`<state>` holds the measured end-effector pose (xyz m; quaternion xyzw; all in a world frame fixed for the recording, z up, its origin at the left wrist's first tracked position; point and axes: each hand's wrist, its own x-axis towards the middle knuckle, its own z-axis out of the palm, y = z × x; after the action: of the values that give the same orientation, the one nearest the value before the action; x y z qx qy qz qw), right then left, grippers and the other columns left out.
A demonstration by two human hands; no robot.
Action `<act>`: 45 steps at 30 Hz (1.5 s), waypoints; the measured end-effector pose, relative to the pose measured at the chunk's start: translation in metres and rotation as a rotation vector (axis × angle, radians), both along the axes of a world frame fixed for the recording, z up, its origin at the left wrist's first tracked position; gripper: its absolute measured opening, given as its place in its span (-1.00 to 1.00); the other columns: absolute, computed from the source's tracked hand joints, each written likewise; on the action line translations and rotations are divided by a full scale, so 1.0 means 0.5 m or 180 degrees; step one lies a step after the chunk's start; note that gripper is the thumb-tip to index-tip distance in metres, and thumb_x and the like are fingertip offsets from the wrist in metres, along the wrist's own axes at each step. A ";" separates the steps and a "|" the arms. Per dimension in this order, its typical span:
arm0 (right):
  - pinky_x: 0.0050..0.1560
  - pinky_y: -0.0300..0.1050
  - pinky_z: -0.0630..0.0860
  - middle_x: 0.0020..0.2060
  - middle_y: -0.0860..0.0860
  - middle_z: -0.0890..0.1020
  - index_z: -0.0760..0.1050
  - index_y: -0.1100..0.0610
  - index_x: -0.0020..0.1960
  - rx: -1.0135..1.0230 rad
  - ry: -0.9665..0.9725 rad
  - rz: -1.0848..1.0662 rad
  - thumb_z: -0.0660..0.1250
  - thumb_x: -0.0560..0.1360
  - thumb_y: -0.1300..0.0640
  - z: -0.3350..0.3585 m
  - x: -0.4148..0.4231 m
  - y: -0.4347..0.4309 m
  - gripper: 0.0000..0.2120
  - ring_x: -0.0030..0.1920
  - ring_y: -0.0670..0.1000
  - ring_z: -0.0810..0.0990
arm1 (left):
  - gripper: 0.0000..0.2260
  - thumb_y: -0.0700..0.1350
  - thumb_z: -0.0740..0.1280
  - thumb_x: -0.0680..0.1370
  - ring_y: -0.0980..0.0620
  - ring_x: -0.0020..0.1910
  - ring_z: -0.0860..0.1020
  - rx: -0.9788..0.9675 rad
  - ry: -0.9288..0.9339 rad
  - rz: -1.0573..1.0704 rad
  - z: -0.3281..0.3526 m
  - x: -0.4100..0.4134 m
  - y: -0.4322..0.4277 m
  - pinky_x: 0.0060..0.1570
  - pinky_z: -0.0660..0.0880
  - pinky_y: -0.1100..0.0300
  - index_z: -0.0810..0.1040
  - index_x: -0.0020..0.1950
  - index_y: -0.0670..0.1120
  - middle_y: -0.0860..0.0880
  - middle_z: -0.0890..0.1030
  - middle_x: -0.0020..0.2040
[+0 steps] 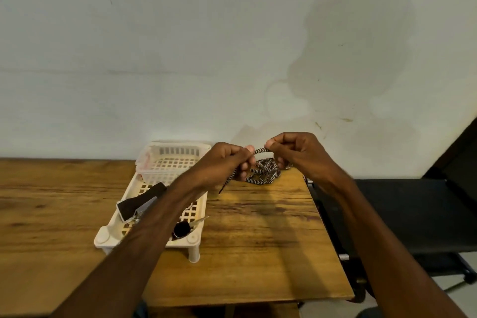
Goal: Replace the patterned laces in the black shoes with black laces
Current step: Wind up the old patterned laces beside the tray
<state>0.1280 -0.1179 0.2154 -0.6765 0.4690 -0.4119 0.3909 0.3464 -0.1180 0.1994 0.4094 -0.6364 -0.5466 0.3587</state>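
My two hands are raised in the middle of the frame, just above the far edge of the wooden table [258, 227], knuckles close together. My left hand [227, 162] is curled tight, with thumb and forefinger pinching the patterned lace [260, 150] and the other fingers folded into the palm around it. My right hand [296, 155] pinches the same strand between thumb and forefinger, its remaining fingers bent in loosely beneath. A short black-and-white zigzag stretch of the lace arches between the two pinches.

One loose end [227, 183] hangs from under my left hand, down and to the left towards the tabletop. The rest lies in a tangled heap [263, 175] on the table directly below and behind my fingers, near the table's right rear corner. I cannot tell whether that heap is one lace or two.

Left of centre a cream plastic tray [103, 237] stands on short legs, partly hidden by my left forearm. A smaller slotted basket [178, 147] sits on its far end. On the tray's grid lie a dark flat box with a pale edge [140, 201] and, nearer me, a round black object [182, 228] with a thin metal piece beside it. At the right of the frame, beyond the table's edge, stands a black bench [413, 209]. A pale stained wall [180, 46] fills the upper half.
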 end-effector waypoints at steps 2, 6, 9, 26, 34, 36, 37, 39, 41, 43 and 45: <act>-0.09 -0.18 0.63 -0.20 0.15 0.72 0.68 0.23 0.12 -0.0049 -0.0131 0.0147 0.38 0.60 0.22 0.005 -0.015 0.001 -0.84 -0.19 0.02 0.66 | -0.70 -0.01 0.25 0.68 0.06 -0.34 0.46 0.0431 0.0595 -0.0056 0.011 0.009 0.005 -0.19 0.56 0.16 0.61 -0.01 -0.22 -0.01 0.49 -0.31; -0.08 -0.22 0.63 -0.14 0.09 0.76 0.69 0.23 0.13 -0.0679 -0.0496 -0.0228 0.43 0.56 0.28 0.005 -0.003 -0.007 -0.84 -0.16 0.00 0.72 | -0.73 -0.15 0.28 0.67 0.12 -0.31 0.48 0.0649 0.1081 -0.0649 0.022 0.002 0.024 -0.14 0.57 0.17 0.61 0.24 -0.31 -0.02 0.56 -0.21; -0.04 -0.06 0.68 -0.11 0.03 0.77 0.71 0.20 0.08 -0.0898 -0.0507 -0.0530 0.48 0.53 0.23 -0.001 0.012 -0.012 -0.86 -0.13 0.07 0.74 | -0.71 -0.24 0.27 0.66 0.04 -0.07 0.66 0.0582 0.1094 -0.1074 0.035 -0.015 0.043 -0.05 0.62 0.21 0.55 0.36 -0.28 -0.15 0.69 0.11; -0.08 -0.12 0.64 -0.12 -0.03 0.74 0.70 0.15 0.05 -0.0331 0.0789 0.0670 0.38 0.62 0.14 0.011 0.011 0.039 -0.86 -0.06 -0.06 0.70 | -0.57 -0.56 0.18 0.54 0.07 -0.04 0.70 -0.0215 -0.0112 0.0033 -0.003 -0.005 -0.003 -0.05 0.60 0.25 0.55 0.32 -0.25 -0.16 0.71 0.07; 0.05 0.16 0.64 -0.10 -0.07 0.75 0.73 0.07 0.04 -0.0800 0.0382 -0.0265 0.45 0.57 0.10 -0.012 0.003 0.001 -0.89 -0.07 0.00 0.71 | -0.66 -0.34 0.07 0.66 0.08 -0.24 0.47 0.0501 0.0839 -0.0725 0.008 -0.024 0.022 -0.24 0.43 0.29 0.57 0.27 -0.38 -0.11 0.54 -0.19; 0.02 0.23 0.63 -0.14 -0.02 0.75 0.74 0.06 0.01 -0.0659 0.0518 -0.0214 0.41 0.59 0.09 -0.030 0.010 -0.002 -0.88 -0.11 0.05 0.72 | -0.70 -0.32 0.13 0.68 0.07 -0.16 0.51 0.0504 0.1140 -0.0753 0.009 -0.024 0.023 -0.15 0.51 0.29 0.56 0.32 -0.32 -0.10 0.60 -0.09; -0.03 0.27 0.63 -0.18 0.02 0.75 0.73 0.07 -0.02 -0.0579 0.0682 -0.0139 0.39 0.60 0.06 -0.041 0.016 0.000 -0.84 -0.15 0.12 0.71 | -0.71 -0.33 0.17 0.68 0.05 -0.11 0.55 0.0454 0.1264 -0.0687 0.011 -0.024 0.022 -0.08 0.55 0.27 0.55 0.35 -0.30 -0.11 0.63 -0.01; -0.13 0.26 0.62 -0.24 0.04 0.73 0.71 0.15 -0.05 -0.0337 0.1036 0.0133 0.34 0.64 0.05 -0.050 0.033 0.013 -0.76 -0.24 0.16 0.68 | -0.70 -0.35 0.22 0.65 -0.01 0.01 0.62 0.0287 0.1409 -0.0406 0.013 -0.023 0.020 0.03 0.60 0.21 0.54 0.36 -0.27 -0.14 0.68 0.14; -0.12 0.12 0.64 -0.28 -0.13 0.71 0.71 0.21 -0.01 -0.0178 0.1228 0.0487 0.33 0.65 0.09 -0.052 0.046 0.025 -0.75 -0.28 -0.02 0.66 | -0.70 -0.39 0.23 0.64 -0.07 0.13 0.66 0.0081 0.1335 -0.0043 0.012 -0.019 0.015 0.12 0.62 0.17 0.53 0.36 -0.26 -0.16 0.68 0.20; -0.13 -0.08 0.63 -0.30 -0.24 0.68 0.72 0.21 0.02 -0.0171 0.1291 0.0722 0.33 0.65 0.12 -0.042 0.051 0.035 -0.77 -0.26 -0.17 0.65 | -0.71 -0.40 0.22 0.65 -0.07 0.14 0.68 -0.0230 0.0918 0.0255 0.003 -0.014 0.006 0.16 0.61 0.15 0.53 0.35 -0.26 -0.14 0.70 0.16; -0.17 -0.20 0.60 -0.27 -0.14 0.70 0.72 0.17 0.03 -0.0173 0.1170 0.0827 0.35 0.63 0.12 -0.025 0.043 0.038 -0.82 -0.23 -0.12 0.66 | -0.70 -0.41 0.19 0.65 -0.02 0.08 0.70 -0.0513 0.0371 0.0378 -0.006 -0.013 0.001 0.10 0.61 0.20 0.54 0.34 -0.25 -0.12 0.72 0.11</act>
<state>0.1494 -0.0989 0.2027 -0.8052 0.4300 -0.2403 0.3303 0.3401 -0.1176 0.1966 0.3837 -0.6310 -0.4943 0.4585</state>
